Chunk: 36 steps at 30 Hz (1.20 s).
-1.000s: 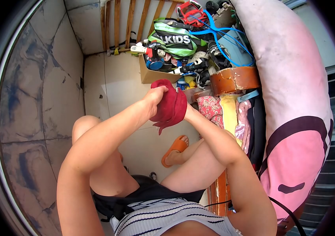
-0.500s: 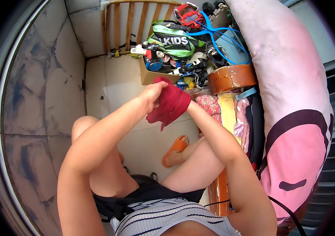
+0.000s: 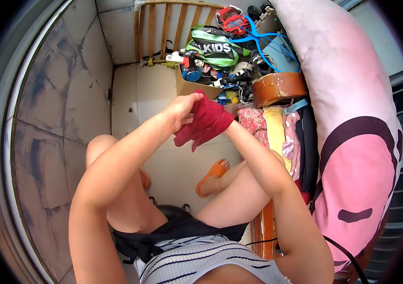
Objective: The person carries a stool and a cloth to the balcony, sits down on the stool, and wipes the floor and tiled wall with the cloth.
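Observation:
A small dark red cloth garment [image 3: 206, 120] is bunched up in front of me over the floor; I cannot make out its exact kind. My left hand [image 3: 182, 110] pinches its upper left edge between thumb and fingers. The cloth covers my right hand up to the wrist [image 3: 232, 130], so those fingers are hidden. A loose fold of the fabric hangs down below both hands.
Folded clothes [image 3: 275, 130] are stacked on my right, next to a long pink pillow [image 3: 353, 156]. Ahead stand a cardboard box [image 3: 194, 89] of toys, a green bag [image 3: 215, 49] and blue hangers [image 3: 253, 35]. A tiled wall [image 3: 45, 142] rises on my left.
The view has turned slightly, so the background sits further right. The red cloth is still between my hands, its folds shifted a little and raised slightly.

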Available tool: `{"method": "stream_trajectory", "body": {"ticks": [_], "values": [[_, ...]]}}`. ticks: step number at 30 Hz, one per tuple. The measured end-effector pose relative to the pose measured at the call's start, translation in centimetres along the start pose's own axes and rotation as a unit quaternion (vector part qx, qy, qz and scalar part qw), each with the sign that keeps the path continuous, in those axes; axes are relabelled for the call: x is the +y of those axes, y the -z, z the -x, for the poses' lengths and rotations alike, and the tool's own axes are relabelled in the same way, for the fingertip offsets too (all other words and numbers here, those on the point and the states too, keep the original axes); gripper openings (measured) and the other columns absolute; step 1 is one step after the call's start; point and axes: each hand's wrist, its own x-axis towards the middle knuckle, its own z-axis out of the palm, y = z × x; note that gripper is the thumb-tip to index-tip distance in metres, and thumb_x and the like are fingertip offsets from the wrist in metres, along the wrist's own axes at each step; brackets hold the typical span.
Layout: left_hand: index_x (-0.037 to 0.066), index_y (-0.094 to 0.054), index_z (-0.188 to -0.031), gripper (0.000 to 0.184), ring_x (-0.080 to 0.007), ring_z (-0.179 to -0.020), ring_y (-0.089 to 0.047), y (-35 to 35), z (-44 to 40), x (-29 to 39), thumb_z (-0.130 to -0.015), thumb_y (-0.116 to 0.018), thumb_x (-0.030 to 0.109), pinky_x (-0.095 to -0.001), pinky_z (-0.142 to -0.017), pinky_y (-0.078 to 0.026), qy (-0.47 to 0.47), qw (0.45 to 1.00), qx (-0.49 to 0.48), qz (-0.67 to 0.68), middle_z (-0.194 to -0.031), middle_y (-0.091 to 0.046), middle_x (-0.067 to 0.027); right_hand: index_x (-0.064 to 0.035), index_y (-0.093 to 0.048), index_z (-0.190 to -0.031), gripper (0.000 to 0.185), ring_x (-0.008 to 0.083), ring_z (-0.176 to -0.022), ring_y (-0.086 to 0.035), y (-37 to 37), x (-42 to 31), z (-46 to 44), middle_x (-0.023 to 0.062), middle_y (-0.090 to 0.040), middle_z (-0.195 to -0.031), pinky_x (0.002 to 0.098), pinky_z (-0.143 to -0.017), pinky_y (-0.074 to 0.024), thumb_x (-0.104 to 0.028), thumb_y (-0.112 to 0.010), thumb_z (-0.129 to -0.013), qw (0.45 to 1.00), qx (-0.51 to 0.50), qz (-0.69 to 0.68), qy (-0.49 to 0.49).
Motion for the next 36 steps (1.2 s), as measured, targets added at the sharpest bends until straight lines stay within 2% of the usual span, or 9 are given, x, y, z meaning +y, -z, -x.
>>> {"method": "stream_trajectory", "body": {"ticks": [5, 7, 16, 25, 27, 30, 31, 33, 36], "values": [[0.004, -0.048, -0.114, 0.041, -0.0197, -0.096, -0.053, 0.0, 2.6, 0.8, -0.087, -0.051, 0.034, -0.0325, -0.085, -0.042, -0.022, 1.0, 0.001, 0.008, -0.114, -0.05, -0.0103, -0.011, -0.057, -0.104, 0.042, 0.0248, -0.1, -0.055, -0.8, -0.6, 0.1, 0.0101, -0.059, -0.106, 0.0358, -0.083, -0.0439, -0.035, -0.062, -0.07, 1.0, 0.01, 0.001, -0.004], [0.003, -0.045, -0.118, 0.044, -0.0211, -0.096, -0.054, -0.1, 4.0, 1.5, -0.087, -0.051, 0.034, -0.0331, -0.084, -0.043, -0.069, 0.995, 0.058, 0.037, -0.118, -0.048, -0.0127, -0.011, -0.057, -0.104, 0.042, 0.0249, -0.1, -0.055, -1.1, -0.8, 0.3, 0.0102, -0.059, -0.106, 0.0359, -0.083, -0.0438, -0.035, -0.062, -0.07, 1.0, 0.017, 0.0, -0.006], [-0.001, -0.042, -0.119, 0.044, -0.024, -0.102, -0.057, 1.3, 9.6, 3.3, -0.088, -0.049, 0.029, -0.0314, -0.083, -0.046, -0.236, 0.963, 0.059, 0.114, -0.119, -0.049, -0.0146, -0.0106, -0.057, -0.105, 0.042, 0.0252, -0.101, -0.055, -4.0, -2.3, 3.7, 0.0108, -0.059, -0.107, 0.0364, -0.084, -0.0436, -0.035, -0.061, -0.071, 0.997, 0.068, 0.028, -0.001], [0.001, -0.045, -0.118, 0.04, -0.0257, -0.105, -0.055, 2.4, 10.7, -1.6, -0.09, -0.045, 0.03, -0.0325, -0.086, -0.045, -0.135, 0.97, 0.14, 0.143, -0.129, -0.039, -0.0185, -0.0103, -0.056, -0.106, 0.043, 0.0255, -0.102, -0.055, -4.6, -0.3, 6.7, 0.0114, -0.058, -0.109, 0.0368, -0.085, -0.0433, -0.035, -0.061, -0.071, 0.986, 0.158, -0.027, -0.044], [0.001, -0.046, -0.119, 0.04, -0.0267, -0.106, -0.054, 2.7, 11.3, -2.4, -0.09, -0.042, 0.029, -0.0335, -0.089, -0.044, -0.118, 0.967, 0.138, 0.18, -0.133, -0.035, -0.0196, -0.0102, -0.056, -0.106, 0.043, 0.0256, -0.102, -0.055, -5.8, 0.1, 7.7, 0.0115, -0.058, -0.109, 0.0369, -0.085, -0.0432, -0.035, -0.061, -0.072, 0.991, 0.12, 0.007, -0.064], [0.001, -0.044, -0.12, 0.039, -0.03, -0.105, -0.054, 2.3, 12.2, -2.8, -0.09, -0.042, 0.027, -0.0375, -0.089, -0.044, -0.107, 0.963, 0.162, 0.185, -0.135, -0.033, -0.021, -0.0081, -0.047, -0.125, 0.057, 0.0328, -0.114, -0.046, -8.9, -0.6, 10.0, 0.0169, -0.05, -0.122, 0.0378, -0.097, -0.037, -0.034, -0.062, -0.076, 0.982, -0.012, 0.168, -0.086], [0.001, -0.045, -0.119, 0.039, -0.0297, -0.105, -0.054, 1.9, 12.5, -2.5, -0.09, -0.044, 0.027, -0.0374, -0.089, -0.044, -0.117, 0.966, 0.165, 0.161, -0.134, -0.034, -0.0208, -0.0081, -0.047, -0.125, 0.057, 0.0328, -0.114, -0.046, -9.4, -0.5, 10.1, 0.0169, -0.05, -0.122, 0.0378, -0.097, -0.037, -0.034, -0.062, -0.076, 0.982, -0.006, 0.167, -0.085], [0.002, -0.05, -0.114, 0.037, -0.0273, -0.104, -0.055, 1.5, 12.4, -2.1, -0.088, -0.047, 0.027, -0.036, -0.088, -0.043, -0.128, 0.971, 0.161, 0.123, -0.129, -0.04, -0.0183, -0.0062, -0.043, -0.128, 0.058, 0.0326, -0.116, -0.045, -10.5, 0.0, 10.5, 0.019, -0.049, -0.122, 0.038, -0.098, -0.0362, -0.034, -0.059, -0.08, 0.943, -0.189, 0.099, -0.255], [0.003, -0.052, -0.112, 0.034, -0.0252, -0.103, -0.055, 3.1, 10.1, -2.3, -0.087, -0.047, 0.026, -0.0346, -0.088, -0.043, -0.154, 0.979, 0.13, 0.039, -0.125, -0.045, -0.0154, -0.004, -0.041, -0.129, 0.06, 0.0324, -0.119, -0.041, -12.6, 2.0, 9.3, 0.0199, -0.045, -0.127, 0.0381, -0.099, -0.0349, -0.036, -0.058, -0.08, 0.936, -0.199, 0.036, -0.288]]}}
